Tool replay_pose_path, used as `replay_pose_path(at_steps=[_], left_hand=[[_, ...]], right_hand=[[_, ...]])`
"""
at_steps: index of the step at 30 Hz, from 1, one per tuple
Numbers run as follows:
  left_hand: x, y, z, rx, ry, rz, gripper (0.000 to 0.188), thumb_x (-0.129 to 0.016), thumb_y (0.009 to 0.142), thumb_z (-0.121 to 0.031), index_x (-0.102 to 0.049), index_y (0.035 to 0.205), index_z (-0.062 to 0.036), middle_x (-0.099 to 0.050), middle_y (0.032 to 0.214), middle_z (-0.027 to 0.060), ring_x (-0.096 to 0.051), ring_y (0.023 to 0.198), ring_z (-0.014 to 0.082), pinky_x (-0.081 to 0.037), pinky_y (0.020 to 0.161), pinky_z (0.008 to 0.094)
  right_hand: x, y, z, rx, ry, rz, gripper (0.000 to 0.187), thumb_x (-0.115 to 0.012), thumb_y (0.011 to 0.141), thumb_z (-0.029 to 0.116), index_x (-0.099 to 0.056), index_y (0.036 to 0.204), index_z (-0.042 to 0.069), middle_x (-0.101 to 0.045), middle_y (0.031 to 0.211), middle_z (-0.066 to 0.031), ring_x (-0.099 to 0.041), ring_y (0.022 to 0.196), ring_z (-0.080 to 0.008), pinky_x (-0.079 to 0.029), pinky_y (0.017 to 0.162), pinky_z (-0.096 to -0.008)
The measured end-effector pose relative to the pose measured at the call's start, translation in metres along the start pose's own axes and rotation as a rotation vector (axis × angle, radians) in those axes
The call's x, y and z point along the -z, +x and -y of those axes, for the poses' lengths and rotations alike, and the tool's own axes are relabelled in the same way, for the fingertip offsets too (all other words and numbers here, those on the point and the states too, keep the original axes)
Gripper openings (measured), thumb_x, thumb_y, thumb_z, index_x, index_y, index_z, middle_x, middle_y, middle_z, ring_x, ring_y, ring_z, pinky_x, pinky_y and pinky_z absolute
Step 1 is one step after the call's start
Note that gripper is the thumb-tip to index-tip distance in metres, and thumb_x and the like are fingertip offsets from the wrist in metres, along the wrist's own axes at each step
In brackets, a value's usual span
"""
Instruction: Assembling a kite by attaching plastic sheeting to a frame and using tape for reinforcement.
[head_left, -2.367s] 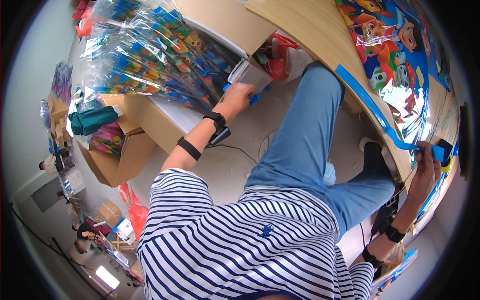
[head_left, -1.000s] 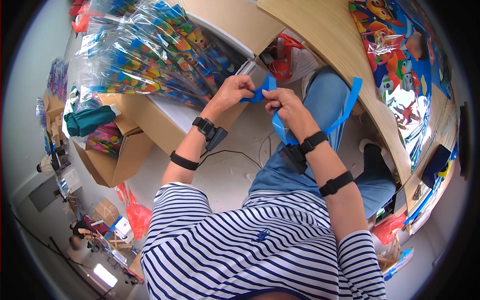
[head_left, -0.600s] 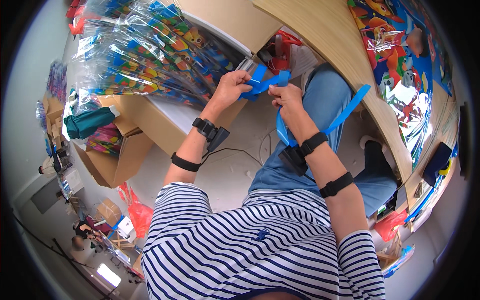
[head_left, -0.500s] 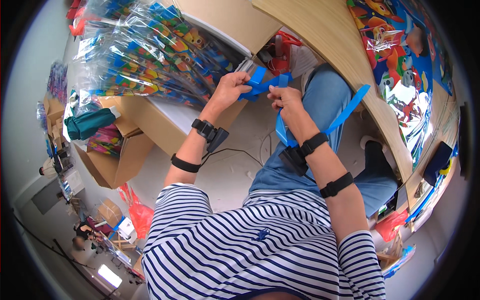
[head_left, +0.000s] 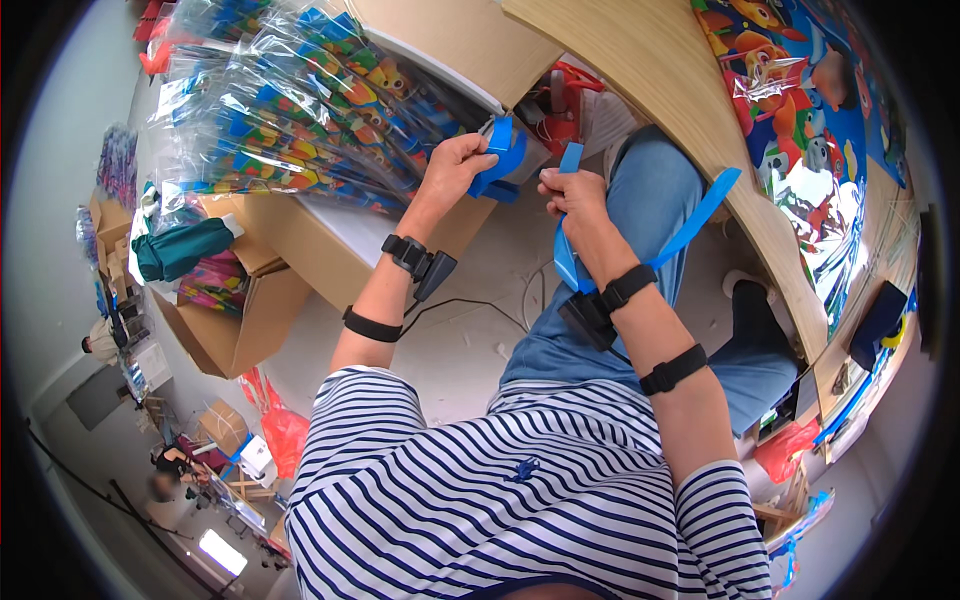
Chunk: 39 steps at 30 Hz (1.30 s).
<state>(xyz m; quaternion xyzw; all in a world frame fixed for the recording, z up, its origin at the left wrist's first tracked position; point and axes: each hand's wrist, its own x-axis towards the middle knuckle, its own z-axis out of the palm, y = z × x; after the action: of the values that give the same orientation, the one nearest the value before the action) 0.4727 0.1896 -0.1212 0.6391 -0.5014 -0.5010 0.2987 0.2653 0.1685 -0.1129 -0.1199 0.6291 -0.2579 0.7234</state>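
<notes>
My left hand (head_left: 450,172) pinches a glossy blue strip (head_left: 508,158), which curls in a loop beside the open carton. A short way to its right, my right hand (head_left: 578,196) is closed on another length of blue strip (head_left: 571,158). One end of that length stands up above the fingers. Its slack hangs below the hand, and a long blue tail (head_left: 700,218) sticks out to the right over my knee. Between the two hands there is a gap, and whether the two lengths belong to one strip cannot be made out.
Clear plastic packages with colourful cartoon prints (head_left: 310,110) fill the carton (head_left: 330,255) at left. A smaller open box (head_left: 235,330) stands nearer, with dark green cloth (head_left: 180,248) above it. The wooden table (head_left: 640,70) curves along the right, bearing a shiny cartoon-printed sheet (head_left: 790,130).
The blue strip stretched between my hands has come apart into two separate ends. My left hand has shifted slightly up and left with its piece; my right hand has barely moved.
</notes>
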Motion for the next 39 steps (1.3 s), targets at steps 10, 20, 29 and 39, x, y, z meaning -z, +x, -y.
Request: replay_pose_path(at_steps=[10,20,29,39], left_hand=[[-0.010,-0.006,-0.025,0.054,-0.058,0.277,0.020,-0.063,0.090,-0.008,-0.051,0.075,-0.0019,-0.045,0.068,-0.0028,-0.042,0.066,0.0069,-0.038,0.059,0.0264],[-0.012,-0.006,-0.026,0.064,0.196,0.236,0.014,-0.070,0.084,-0.008,-0.059,0.087,0.0012,-0.051,0.074,0.0035,-0.048,0.070,0.0111,-0.042,0.064,0.0284],[-0.014,-0.017,-0.034,-0.100,0.038,0.048,0.034,-0.074,0.077,-0.005,-0.065,0.109,-0.0008,-0.066,0.099,0.0090,-0.062,0.096,0.0182,-0.049,0.086,0.0309],[-0.019,-0.007,0.029,-0.124,0.380,0.054,0.014,-0.071,0.081,-0.005,-0.065,0.092,-0.0007,-0.062,0.080,0.0173,-0.061,0.072,0.0273,-0.047,0.067,0.0372]], right_hand=[[-0.004,-0.014,0.011,-0.047,-0.001,0.105,0.018,-0.079,0.080,0.012,-0.062,0.086,0.007,-0.060,0.070,-0.0014,-0.034,0.044,-0.0048,-0.039,0.050,-0.0255],[0.002,-0.003,0.008,0.052,0.155,0.158,0.025,-0.078,0.076,0.003,-0.055,0.072,0.011,-0.054,0.060,0.0022,-0.041,0.046,-0.0074,-0.040,0.051,-0.0273],[0.001,-0.016,0.014,0.205,0.161,0.130,0.016,-0.075,0.077,0.000,-0.061,0.076,0.008,-0.062,0.067,-0.0014,-0.048,0.049,-0.0076,-0.041,0.050,-0.0249],[0.024,-0.052,0.051,0.480,0.073,0.104,0.014,-0.076,0.079,0.004,-0.065,0.071,0.000,-0.066,0.066,-0.0064,-0.053,0.048,-0.0114,-0.041,0.050,-0.0246]])
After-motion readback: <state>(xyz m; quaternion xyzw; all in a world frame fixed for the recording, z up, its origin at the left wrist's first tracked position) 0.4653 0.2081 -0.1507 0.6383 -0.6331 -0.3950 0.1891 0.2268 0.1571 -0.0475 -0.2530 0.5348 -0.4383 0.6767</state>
